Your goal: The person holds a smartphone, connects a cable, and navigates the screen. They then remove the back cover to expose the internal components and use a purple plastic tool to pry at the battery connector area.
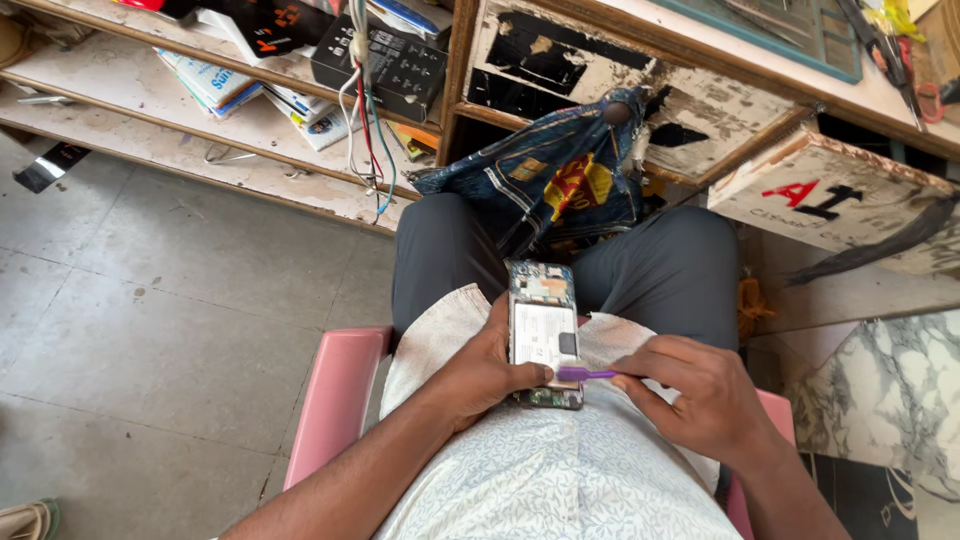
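Note:
My left hand (485, 370) grips an opened phone (543, 330) with its back cover off, showing a white battery and circuit boards, held over my lap. My right hand (700, 390) pinches a thin purple tool (585, 374) whose tip rests against the phone's lower part, near the battery's bottom edge. I sit on a pink chair (335, 400), wearing a pale patterned shirt and dark grey trousers.
A blue patterned bag (555, 185) hangs from a worn wooden counter (640, 80) just past my knees. Shelves (180, 110) at the upper left hold books, boxes and hanging wires (365, 120). An open drawer (840, 200) juts out at the right. Grey tiled floor (150, 300) lies to the left.

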